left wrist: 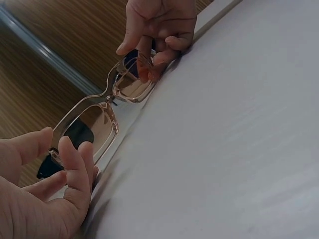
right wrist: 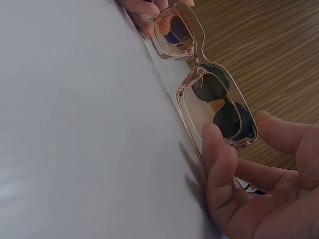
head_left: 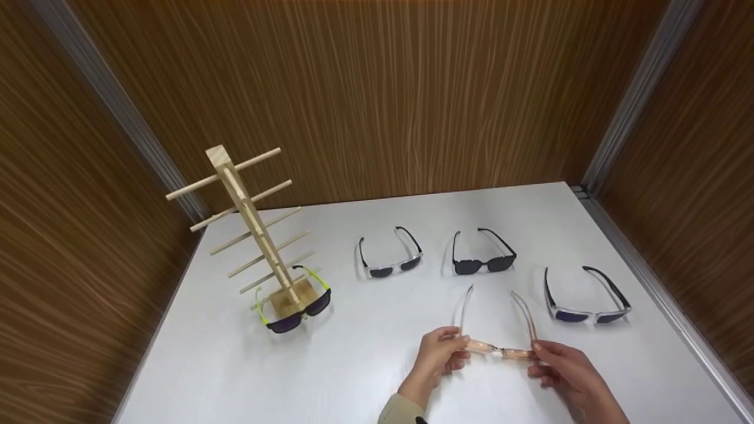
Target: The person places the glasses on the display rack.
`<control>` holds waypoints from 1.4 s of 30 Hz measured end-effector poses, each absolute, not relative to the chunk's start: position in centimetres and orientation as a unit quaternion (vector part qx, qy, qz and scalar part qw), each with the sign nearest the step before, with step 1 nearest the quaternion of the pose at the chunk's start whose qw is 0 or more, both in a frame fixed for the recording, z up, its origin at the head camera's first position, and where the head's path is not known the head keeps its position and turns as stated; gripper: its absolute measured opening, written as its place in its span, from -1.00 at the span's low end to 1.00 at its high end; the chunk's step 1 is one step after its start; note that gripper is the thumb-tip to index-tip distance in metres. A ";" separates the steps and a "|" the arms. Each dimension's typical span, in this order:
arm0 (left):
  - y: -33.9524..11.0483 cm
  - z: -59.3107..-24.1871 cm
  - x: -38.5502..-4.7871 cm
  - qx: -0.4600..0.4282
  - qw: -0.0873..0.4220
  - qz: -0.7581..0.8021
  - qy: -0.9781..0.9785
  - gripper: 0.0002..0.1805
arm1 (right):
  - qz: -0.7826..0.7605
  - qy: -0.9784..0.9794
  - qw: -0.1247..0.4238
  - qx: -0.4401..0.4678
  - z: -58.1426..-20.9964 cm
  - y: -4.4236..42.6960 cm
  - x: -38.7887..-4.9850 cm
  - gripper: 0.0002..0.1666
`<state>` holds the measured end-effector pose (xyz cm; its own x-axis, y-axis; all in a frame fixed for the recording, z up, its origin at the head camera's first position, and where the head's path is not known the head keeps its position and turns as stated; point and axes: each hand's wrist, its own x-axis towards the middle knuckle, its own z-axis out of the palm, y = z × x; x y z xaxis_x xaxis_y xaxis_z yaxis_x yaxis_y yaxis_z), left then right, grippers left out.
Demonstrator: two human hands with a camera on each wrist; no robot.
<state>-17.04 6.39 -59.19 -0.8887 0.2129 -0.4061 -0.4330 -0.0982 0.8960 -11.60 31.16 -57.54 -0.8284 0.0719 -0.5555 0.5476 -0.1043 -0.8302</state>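
Note:
Glasses with a clear peach frame (head_left: 517, 354) are held between the two hands near the front of the table, temples unfolded and pointing away. My left hand (head_left: 436, 356) pinches the left end of the frame with thumb and fingers. At the right end, my right hand (head_left: 568, 371) grips the corner by the hinge. Seen from the right wrist, the see-through peach lenses (right wrist: 197, 112) face the camera, and the fingertips touch the lower rim. In the left wrist view the frame (left wrist: 75, 110) slants up from the left hand (left wrist: 45, 199) to the right.
A wooden peg stand (head_left: 259, 229) rises at the left, with black and lime-green sunglasses (head_left: 287, 323) at its base. Behind the hands lie clear-fronted sunglasses (head_left: 382, 271) and black sunglasses (head_left: 485, 266); another clear-fronted pair (head_left: 571, 316) lies right. Wood-grain panels (head_left: 400, 100) enclose the white table (head_left: 353, 377).

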 end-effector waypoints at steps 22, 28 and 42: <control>4.9 -58.6 -17.3 -0.089 0.227 0.745 0.621 -0.50 | -0.736 0.635 0.139 0.187 -56.3 30.2 -12.0 -0.30; 4.1 -58.5 -17.2 -0.078 0.223 0.752 0.615 -0.48 | -0.746 0.631 0.127 0.168 -56.2 29.6 -12.2 -0.44; 2.7 -58.2 -17.5 -0.087 0.212 0.758 0.611 -0.50 | -0.738 0.648 0.122 0.143 -56.1 28.3 -13.3 -0.29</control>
<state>-17.52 2.67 -58.18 -0.8950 0.2156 -0.3905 -0.4274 -0.1640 0.8891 -13.28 28.26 -56.10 -0.9293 0.0050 -0.3694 0.3656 -0.1312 -0.9215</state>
